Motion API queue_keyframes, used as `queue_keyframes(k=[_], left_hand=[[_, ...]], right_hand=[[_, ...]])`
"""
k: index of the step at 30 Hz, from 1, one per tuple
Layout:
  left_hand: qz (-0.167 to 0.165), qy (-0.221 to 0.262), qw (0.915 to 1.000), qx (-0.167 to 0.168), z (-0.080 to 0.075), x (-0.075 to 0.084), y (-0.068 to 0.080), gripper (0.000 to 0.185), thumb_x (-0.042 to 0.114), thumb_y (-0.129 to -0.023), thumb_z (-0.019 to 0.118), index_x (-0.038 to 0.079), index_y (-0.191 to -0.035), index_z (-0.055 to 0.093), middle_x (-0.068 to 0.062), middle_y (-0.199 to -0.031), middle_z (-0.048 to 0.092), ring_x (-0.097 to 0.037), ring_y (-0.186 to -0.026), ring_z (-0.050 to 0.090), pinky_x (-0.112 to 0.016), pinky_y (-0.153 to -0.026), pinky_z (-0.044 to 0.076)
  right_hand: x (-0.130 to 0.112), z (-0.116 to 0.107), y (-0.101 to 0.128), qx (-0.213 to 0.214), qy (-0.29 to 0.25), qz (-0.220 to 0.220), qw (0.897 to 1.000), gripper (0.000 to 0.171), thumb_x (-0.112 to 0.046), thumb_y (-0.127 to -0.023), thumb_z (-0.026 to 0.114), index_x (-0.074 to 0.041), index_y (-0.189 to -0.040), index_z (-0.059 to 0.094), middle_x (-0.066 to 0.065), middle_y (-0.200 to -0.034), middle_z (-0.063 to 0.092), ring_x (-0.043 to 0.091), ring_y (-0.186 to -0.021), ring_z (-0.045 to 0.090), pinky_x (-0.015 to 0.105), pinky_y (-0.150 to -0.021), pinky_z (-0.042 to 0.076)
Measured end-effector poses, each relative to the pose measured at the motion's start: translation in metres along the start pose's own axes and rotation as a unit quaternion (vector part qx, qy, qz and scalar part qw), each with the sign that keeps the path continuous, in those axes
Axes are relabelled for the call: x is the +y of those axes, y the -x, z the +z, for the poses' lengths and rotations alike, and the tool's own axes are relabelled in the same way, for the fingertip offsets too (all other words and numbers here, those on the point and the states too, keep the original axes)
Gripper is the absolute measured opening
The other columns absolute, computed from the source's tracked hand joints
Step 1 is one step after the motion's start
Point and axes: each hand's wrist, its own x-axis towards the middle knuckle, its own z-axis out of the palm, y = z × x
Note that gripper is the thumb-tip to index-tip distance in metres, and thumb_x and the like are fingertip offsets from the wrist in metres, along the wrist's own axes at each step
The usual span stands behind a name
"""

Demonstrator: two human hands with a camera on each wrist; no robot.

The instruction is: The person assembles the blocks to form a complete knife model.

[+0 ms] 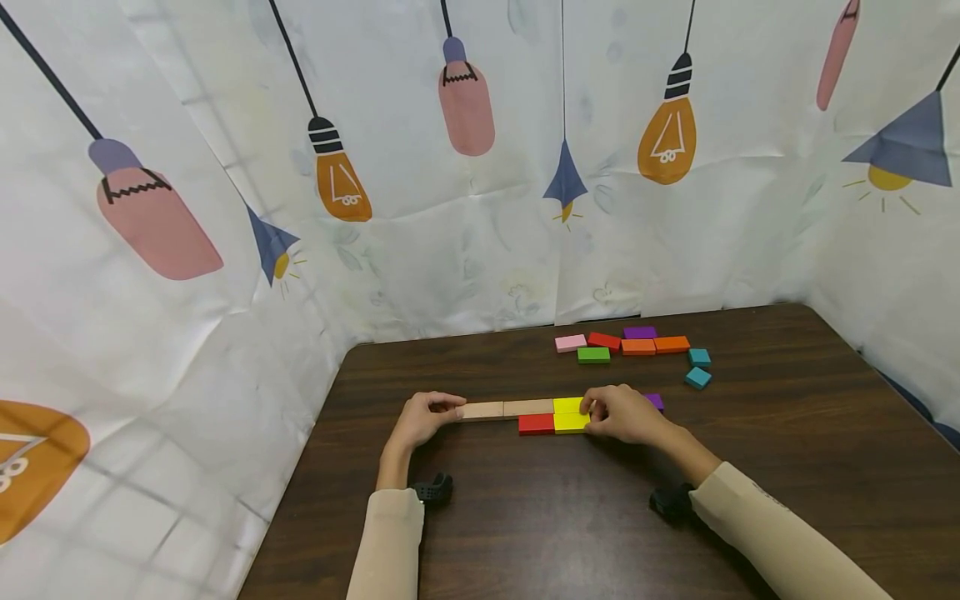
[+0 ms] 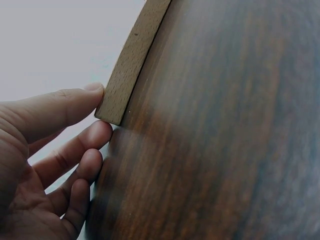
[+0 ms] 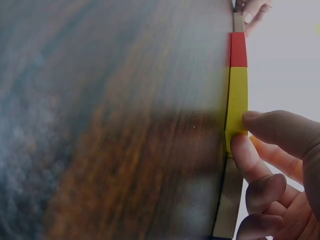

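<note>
A row of two plain wooden blocks [image 1: 482, 410] runs into a yellow block [image 1: 567, 405]. Along its near side lie a red block [image 1: 536, 425] and a second yellow block [image 1: 571, 423]. My left hand [image 1: 422, 419] pinches the row's left end, thumb on top and index finger at the end corner [image 2: 107, 107]. With thumb and index finger, my right hand [image 1: 628, 415] holds the near yellow block [image 3: 237, 97]. Another plain wooden block [image 3: 229, 200] continues past it in the right wrist view, mostly hidden behind my hand in the head view.
A purple block [image 1: 655, 401] shows behind my right hand. Farther back lie pink [image 1: 570, 343], green [image 1: 593, 356], red [image 1: 604, 341], purple [image 1: 640, 332] and orange [image 1: 638, 347] blocks, with two teal blocks [image 1: 698, 378] at their right. A patterned cloth [image 1: 465, 250] hangs behind the table [image 1: 525, 517].
</note>
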Motion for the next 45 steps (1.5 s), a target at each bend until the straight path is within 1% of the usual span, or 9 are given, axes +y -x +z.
queue_keyframes(k=[5,9,13,20,23,28,35,39,45], left_hand=[[0.002,0.004,1.0000,-0.001,0.000,0.000,0.000,0.017,0.025,-0.083,0.076,0.027,-0.100,0.076,0.001,-0.092,0.067,-0.019,-0.078,0.058,-0.032,-0.067,0.049],[0.005,0.004,1.0000,-0.003,-0.001,-0.001,0.000,0.016,0.026,-0.083,0.075,0.028,-0.099,0.076,0.001,-0.092,0.067,-0.019,-0.078,0.058,-0.032,-0.068,0.049],[0.005,0.003,1.0000,-0.005,-0.001,-0.002,0.000,0.016,0.026,-0.084,0.075,0.028,-0.100,0.076,0.001,-0.092,0.067,-0.018,-0.078,0.059,-0.032,-0.068,0.049],[0.008,-0.005,1.0000,0.001,0.000,-0.001,0.000,0.016,0.025,-0.084,0.075,0.027,-0.100,0.076,0.002,-0.092,0.067,-0.017,-0.079,0.058,-0.031,-0.068,0.049],[0.009,-0.015,0.9998,0.006,0.001,-0.001,-0.001,0.015,0.027,-0.084,0.075,0.027,-0.099,0.077,0.002,-0.092,0.067,-0.017,-0.080,0.058,-0.031,-0.069,0.049],[0.010,-0.019,0.9997,0.006,0.001,0.000,-0.001,0.016,0.028,-0.084,0.075,0.026,-0.100,0.077,0.002,-0.093,0.068,-0.016,-0.080,0.058,-0.032,-0.069,0.049],[0.009,-0.012,0.9999,0.006,0.000,0.000,-0.001,0.015,0.027,-0.084,0.075,0.028,-0.099,0.077,0.003,-0.093,0.067,-0.017,-0.080,0.058,-0.031,-0.070,0.049],[0.008,-0.013,0.9999,0.008,-0.001,-0.001,-0.002,0.015,0.026,-0.084,0.075,0.029,-0.098,0.076,0.003,-0.092,0.067,-0.017,-0.079,0.058,-0.031,-0.069,0.049],[0.010,-0.011,0.9999,0.006,0.000,-0.001,-0.001,0.015,0.027,-0.084,0.075,0.028,-0.099,0.076,0.003,-0.092,0.067,-0.017,-0.079,0.058,-0.031,-0.069,0.049]], right_hand=[[0.000,-0.002,0.000,0.000,-0.005,-0.006,1.000,0.020,-0.022,-0.080,0.077,-0.017,-0.097,0.067,-0.008,-0.069,0.060,0.010,-0.062,0.054,0.025,-0.061,0.047],[0.004,-0.009,0.000,0.010,-0.007,-0.019,1.000,0.019,-0.021,-0.082,0.076,-0.015,-0.098,0.068,-0.008,-0.071,0.061,0.010,-0.063,0.054,0.025,-0.061,0.048],[0.010,-0.025,-0.002,0.028,-0.014,-0.018,0.999,0.018,-0.023,-0.084,0.075,-0.015,-0.099,0.069,-0.006,-0.075,0.063,0.011,-0.066,0.054,0.026,-0.061,0.048],[0.029,-0.056,-0.009,0.063,-0.027,-0.005,0.998,0.026,-0.024,-0.086,0.074,-0.009,-0.106,0.068,-0.002,-0.084,0.066,0.014,-0.075,0.058,0.029,-0.071,0.050],[0.041,-0.063,-0.015,0.071,-0.041,0.002,0.997,0.027,-0.023,-0.087,0.073,-0.008,-0.109,0.066,0.000,-0.088,0.067,0.016,-0.077,0.059,0.030,-0.070,0.049],[0.058,-0.068,-0.027,0.063,-0.045,0.011,0.997,0.031,-0.022,-0.088,0.071,-0.008,-0.114,0.063,0.004,-0.092,0.066,0.018,-0.078,0.059,0.030,-0.067,0.049],[0.066,-0.068,-0.041,0.036,-0.035,0.008,0.999,0.041,-0.019,-0.088,0.071,-0.004,-0.123,0.058,0.007,-0.093,0.067,0.018,-0.072,0.058,0.031,-0.064,0.050],[0.071,-0.067,-0.048,0.015,-0.050,0.024,0.998,0.047,-0.021,-0.089,0.071,-0.005,-0.129,0.054,0.007,-0.092,0.066,0.019,-0.066,0.058,0.033,-0.061,0.049],[0.079,-0.064,-0.056,0.004,-0.079,0.033,0.996,0.050,-0.019,-0.088,0.071,-0.005,-0.132,0.053,0.009,-0.088,0.066,0.021,-0.064,0.058,0.033,-0.060,0.049]])
